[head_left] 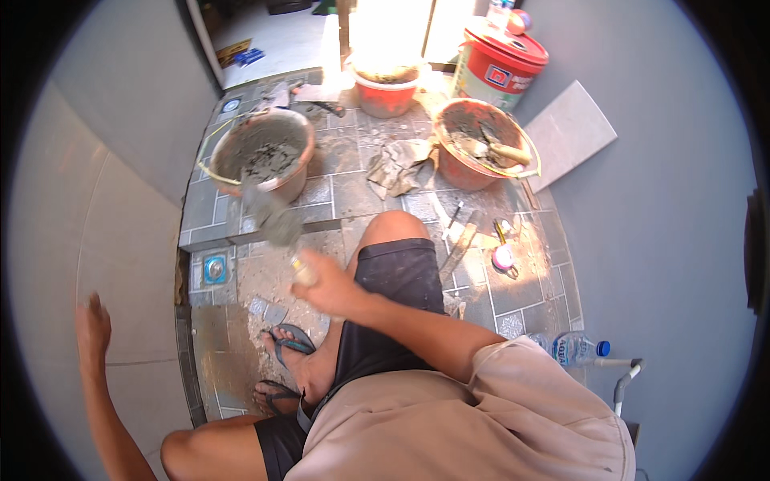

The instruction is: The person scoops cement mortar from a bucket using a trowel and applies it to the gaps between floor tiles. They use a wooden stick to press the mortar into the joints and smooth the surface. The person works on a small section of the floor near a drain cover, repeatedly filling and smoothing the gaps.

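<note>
Trowel [301, 269] could shed its grey load onto the sandalled foot [303, 370] if tilted; swinging too low might clip the left bucket [293, 183]. It's blurred, pale-handled, blade mortar-smeared, gripped in right hand [333, 287] between bucket and knee [393, 228]. Left hand [94, 327] looks curled by the wall [136, 280]; can't tell if holding anything.

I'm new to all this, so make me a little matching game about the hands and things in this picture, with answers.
1. Right hand
2. Left hand
3. Flat slab
4. Bottle on the floor, far right

A. Has a blue cap
B. Grips a tool blurred by motion
C. Pale and rectangular
D. Holds nothing visible

Pairs: 1-B, 2-D, 3-C, 4-A
</note>
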Demonstrator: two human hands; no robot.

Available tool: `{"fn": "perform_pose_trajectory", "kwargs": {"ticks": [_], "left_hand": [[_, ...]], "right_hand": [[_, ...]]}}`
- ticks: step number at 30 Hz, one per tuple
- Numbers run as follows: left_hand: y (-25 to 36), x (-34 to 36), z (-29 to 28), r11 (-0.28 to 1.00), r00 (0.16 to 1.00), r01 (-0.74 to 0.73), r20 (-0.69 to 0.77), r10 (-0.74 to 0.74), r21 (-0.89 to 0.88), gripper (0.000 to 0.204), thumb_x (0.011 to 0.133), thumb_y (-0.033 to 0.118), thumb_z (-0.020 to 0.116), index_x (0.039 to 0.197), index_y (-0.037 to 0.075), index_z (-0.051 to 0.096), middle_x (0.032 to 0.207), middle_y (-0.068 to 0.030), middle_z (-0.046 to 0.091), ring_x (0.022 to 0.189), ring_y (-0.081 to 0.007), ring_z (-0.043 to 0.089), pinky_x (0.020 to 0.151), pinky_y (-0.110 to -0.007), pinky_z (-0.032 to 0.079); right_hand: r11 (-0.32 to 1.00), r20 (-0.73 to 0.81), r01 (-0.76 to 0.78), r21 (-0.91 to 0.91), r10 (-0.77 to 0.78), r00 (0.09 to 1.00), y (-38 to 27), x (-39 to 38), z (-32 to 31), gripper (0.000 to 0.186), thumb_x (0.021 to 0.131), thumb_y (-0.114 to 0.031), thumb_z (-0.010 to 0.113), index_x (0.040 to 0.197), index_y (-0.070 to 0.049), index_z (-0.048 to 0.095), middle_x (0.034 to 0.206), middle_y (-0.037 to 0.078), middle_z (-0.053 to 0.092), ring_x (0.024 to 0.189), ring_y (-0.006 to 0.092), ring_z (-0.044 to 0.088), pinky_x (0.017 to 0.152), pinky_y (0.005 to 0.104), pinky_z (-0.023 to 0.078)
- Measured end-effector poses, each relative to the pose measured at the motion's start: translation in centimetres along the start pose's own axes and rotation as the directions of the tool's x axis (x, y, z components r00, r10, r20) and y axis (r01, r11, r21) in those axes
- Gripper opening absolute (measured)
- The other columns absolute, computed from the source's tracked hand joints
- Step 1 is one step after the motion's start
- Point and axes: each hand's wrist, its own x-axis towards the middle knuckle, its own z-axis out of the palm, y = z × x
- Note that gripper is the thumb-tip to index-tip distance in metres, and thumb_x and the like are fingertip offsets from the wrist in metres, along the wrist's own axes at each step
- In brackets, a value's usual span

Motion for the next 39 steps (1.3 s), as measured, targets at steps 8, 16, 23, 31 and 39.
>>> {"fn": "perform_pose_trajectory", "kwargs": {"ticks": [8, 16, 23, 31, 39], "left_hand": [[-11.0, -6.4, 15.2, 0.966, 0.978, -0.04, 0.189, 0.09, -0.257, 0.017, 0.101, 0.002, 0.049, 0.092, -0.007, 0.06, 0.081, -0.0163, 0.065, 0.08, -0.0324, 0.07, 0.076, -0.044, 0.059], [-18.6, -8.7, 14.9, 0.924, 0.863, -0.374, 0.337, 0.376, -0.074, 0.02, 0.097, 0.021, 0.064, 0.099, 0.003, 0.072, 0.086, -0.018, 0.072, 0.071, -0.0368, 0.068, 0.066, -0.044, 0.055], [-10.8, -7.5, 13.3, 0.763, 0.792, 0.333, 0.604, 0.093, -0.554, 0.038, 0.094, 0.033, 0.067, 0.12, 0.005, 0.073, 0.097, -0.0147, 0.075, 0.074, -0.0305, 0.07, 0.07, -0.043, 0.059], [-11.6, -6.0, 12.3, 0.638, 0.916, 0.282, 0.398, 0.041, -0.716, 0.049, 0.106, 0.04, 0.047, 0.099, -0.006, 0.061, 0.072, -0.019, 0.067, 0.051, -0.0256, 0.065, 0.043, -0.039, 0.054], [-8.7, -7.5, 10.7, 0.642, 0.754, 0.441, 0.647, 0.114, -0.628, 0.069, 0.095, 0.062, 0.066, 0.136, 0.007, 0.062, 0.1, -0.0134, 0.075, 0.076, -0.0253, 0.072, 0.067, -0.042, 0.059]], "right_hand": [[0.696, 0.511, -0.665, 0.269, 0.483, 0.712, 6.1, -2.5, 7.3, 0.033, 0.078, -0.003, 0.077, 0.107, 0.009, 0.064, 0.076, 0.015, 0.071, 0.059, 0.0258, 0.069, 0.05, 0.0405, 0.053], [0.803, 0.499, -0.571, 0.171, 0.429, 0.753, 6.7, 0.0, 10.3, 0.053, 0.076, -0.007, 0.078, 0.122, 0.013, 0.063, 0.08, 0.018, 0.074, 0.066, 0.0274, 0.073, 0.057, 0.0401, 0.056], [0.822, 0.418, -0.554, 0.129, 0.462, 0.783, 9.0, -2.2, 9.7, 0.047, 0.076, -0.008, 0.079, 0.117, 0.012, 0.066, 0.074, 0.017, 0.074, 0.067, 0.0273, 0.075, 0.059, 0.0403, 0.056], [0.855, 0.506, -0.504, 0.123, 0.383, 0.773, 6.9, -0.6, 9.5, 0.047, 0.078, -0.014, 0.078, 0.118, 0.007, 0.065, 0.094, 0.024, 0.073, 0.079, 0.0335, 0.073, 0.071, 0.0447, 0.056], [0.881, 0.457, -0.443, 0.166, 0.33, 0.826, 9.4, -1.6, 11.4, 0.037, 0.079, -0.005, 0.076, 0.113, 0.008, 0.065, 0.081, 0.018, 0.072, 0.063, 0.0261, 0.071, 0.056, 0.0426, 0.054]]}}
